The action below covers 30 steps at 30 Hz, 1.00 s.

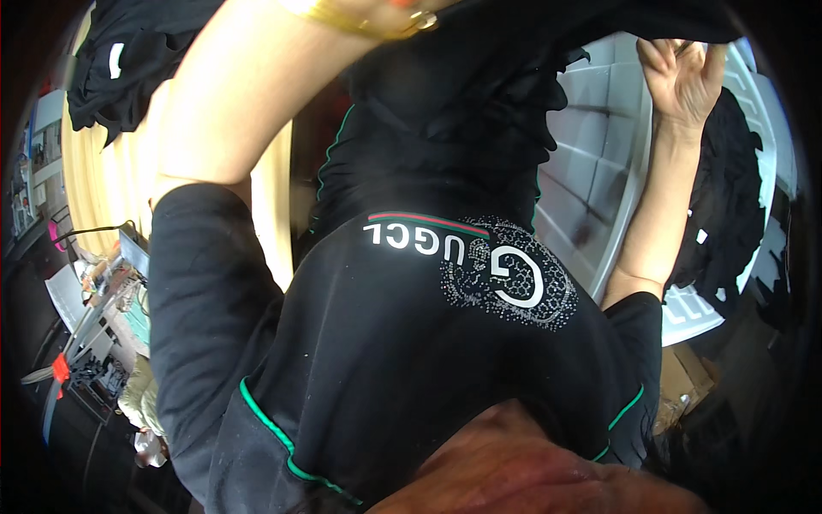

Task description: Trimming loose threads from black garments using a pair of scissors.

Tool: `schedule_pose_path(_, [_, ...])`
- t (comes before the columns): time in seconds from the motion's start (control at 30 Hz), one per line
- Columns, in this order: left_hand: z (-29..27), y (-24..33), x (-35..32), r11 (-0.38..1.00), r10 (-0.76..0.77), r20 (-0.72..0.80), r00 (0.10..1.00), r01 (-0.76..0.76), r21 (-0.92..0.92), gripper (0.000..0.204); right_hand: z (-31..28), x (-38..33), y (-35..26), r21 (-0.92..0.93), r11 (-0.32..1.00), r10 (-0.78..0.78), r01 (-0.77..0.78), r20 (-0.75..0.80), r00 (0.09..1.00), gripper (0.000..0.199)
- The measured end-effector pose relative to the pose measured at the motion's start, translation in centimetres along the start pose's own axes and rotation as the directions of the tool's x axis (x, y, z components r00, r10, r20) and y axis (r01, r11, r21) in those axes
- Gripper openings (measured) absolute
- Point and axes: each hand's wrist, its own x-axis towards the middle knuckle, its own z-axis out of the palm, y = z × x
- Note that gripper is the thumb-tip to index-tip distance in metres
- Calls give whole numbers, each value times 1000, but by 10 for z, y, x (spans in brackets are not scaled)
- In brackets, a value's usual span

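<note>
Black shirt (411,343) below raised right hand (681,77)

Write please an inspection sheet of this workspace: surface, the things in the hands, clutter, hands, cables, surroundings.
Surface: no clear work surface seen; the garment fills the middle of the view.
Job's things: black fabric shirt with green piping and a sparkling round emblem, held up and hanging down.
Clutter: tools and small parts in a pile at lower left; black cloth heap at right.
Hands: right hand raised, fingers at the shirt's top edge; left hand is out of view above the frame, only the forearm and a gold bracelet show.
Cables: thin black cable at left.
Surroundings: yellow curtain at left; white panelled board behind.
</note>
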Motion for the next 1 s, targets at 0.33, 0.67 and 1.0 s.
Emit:
schedule_pose_path(0.33, [66,26,-8,821,-187,-478,858,404,403,33,20,-16,-7,-152,968,-229,200,-207,951,25])
schedule_pose_path(0.67, [6,-79,-133,302,125,-525,842,472,828,26,-11,2,-7,-32,991,-123,128,-575,809,20])
schedule_pose_path(1.0, [132,7,-150,692,39,-546,837,372,619,16,-33,0,1,-121,986,32,-115,-543,839,16])
